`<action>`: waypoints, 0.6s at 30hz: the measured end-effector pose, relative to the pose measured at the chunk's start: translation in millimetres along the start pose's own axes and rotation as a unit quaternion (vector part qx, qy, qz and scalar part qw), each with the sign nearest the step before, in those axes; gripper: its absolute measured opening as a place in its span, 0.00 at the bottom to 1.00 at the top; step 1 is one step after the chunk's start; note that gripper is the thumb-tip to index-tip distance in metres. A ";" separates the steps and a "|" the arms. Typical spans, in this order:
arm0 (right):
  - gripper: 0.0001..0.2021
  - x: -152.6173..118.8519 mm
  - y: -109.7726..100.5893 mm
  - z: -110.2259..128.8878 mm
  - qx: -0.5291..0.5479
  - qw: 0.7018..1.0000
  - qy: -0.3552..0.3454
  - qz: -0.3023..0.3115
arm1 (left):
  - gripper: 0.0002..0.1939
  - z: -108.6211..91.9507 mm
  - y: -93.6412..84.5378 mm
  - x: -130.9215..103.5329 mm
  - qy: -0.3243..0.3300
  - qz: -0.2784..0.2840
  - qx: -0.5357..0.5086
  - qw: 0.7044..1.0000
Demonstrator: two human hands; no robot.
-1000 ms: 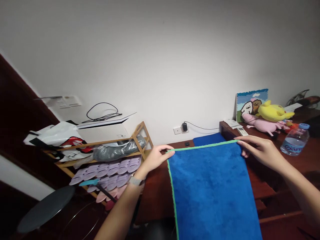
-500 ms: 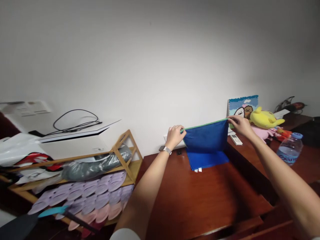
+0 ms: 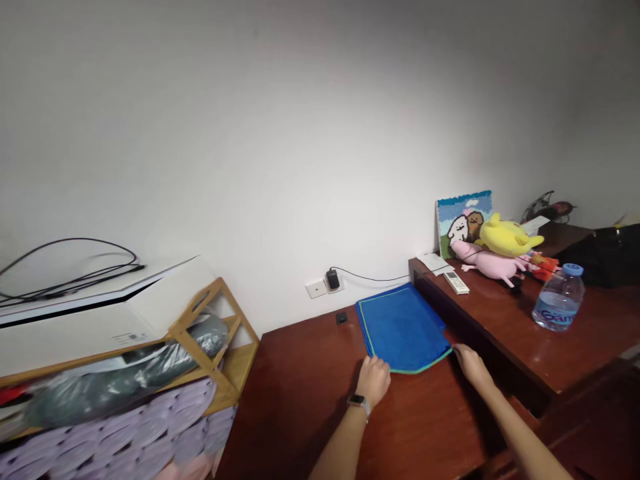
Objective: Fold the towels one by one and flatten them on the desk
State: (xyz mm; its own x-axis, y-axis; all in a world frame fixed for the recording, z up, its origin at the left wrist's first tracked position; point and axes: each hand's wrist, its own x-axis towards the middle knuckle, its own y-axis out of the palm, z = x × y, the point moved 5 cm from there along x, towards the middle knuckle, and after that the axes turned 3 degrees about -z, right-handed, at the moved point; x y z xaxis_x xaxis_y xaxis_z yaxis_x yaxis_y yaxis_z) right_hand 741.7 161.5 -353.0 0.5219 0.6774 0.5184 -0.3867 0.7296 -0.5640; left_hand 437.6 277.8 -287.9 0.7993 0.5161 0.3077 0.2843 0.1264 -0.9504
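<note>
A folded blue cloth (image 3: pixel 403 327) with green edging lies on the brown wooden desk, close to the wall. My left hand (image 3: pixel 374 379), with a watch on its wrist, is closed at the cloth's near left corner. At the near right corner, the fingers of my right hand (image 3: pixel 469 365) pinch the green edge. Between my hands this edge sags slightly in a curve just over the desk. My fingertips on the left are mostly hidden behind the hand.
The desk (image 3: pixel 295 373) meets a raised wooden top (image 3: pixel 505 320) on the right, bearing a water bottle (image 3: pixel 559 300), plush toys (image 3: pixel 505 237), a remote control (image 3: pixel 456 283) and a dog picture (image 3: pixel 463 223). A charger (image 3: pixel 333 277) sits in the wall socket. Left stands a wooden shoe rack (image 3: pixel 220 347).
Both hands have come down and toward me, laying the raised upper layer of the blue cloth over the lower one. The view has shifted to the right.
</note>
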 end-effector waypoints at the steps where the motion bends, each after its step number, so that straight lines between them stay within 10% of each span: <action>1: 0.19 -8.2 4.3 -9.3 -0.002 1.000 0.012 0.006 | 0.10 -2.1 13.6 -7.8 -0.004 0.010 0.000 1.000; 9: 0.19 -19.2 -2.8 -38.4 0.022 0.999 0.035 0.016 | 0.09 1.4 39.7 -30.9 -0.052 0.020 -0.030 0.998; 18: 0.19 114.9 13.9 37.9 0.040 0.991 0.119 -0.053 | 0.20 53.7 -23.2 64.8 -0.215 -0.103 -0.038 0.970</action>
State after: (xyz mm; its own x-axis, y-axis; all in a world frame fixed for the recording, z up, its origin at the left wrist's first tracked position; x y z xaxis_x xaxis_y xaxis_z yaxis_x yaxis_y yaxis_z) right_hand 767.5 253.0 -277.0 0.7234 0.5622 0.4007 -0.3741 0.8070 -0.4569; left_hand 454.3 353.9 -248.3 0.4305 0.7948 0.4278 0.4656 0.2105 -0.8596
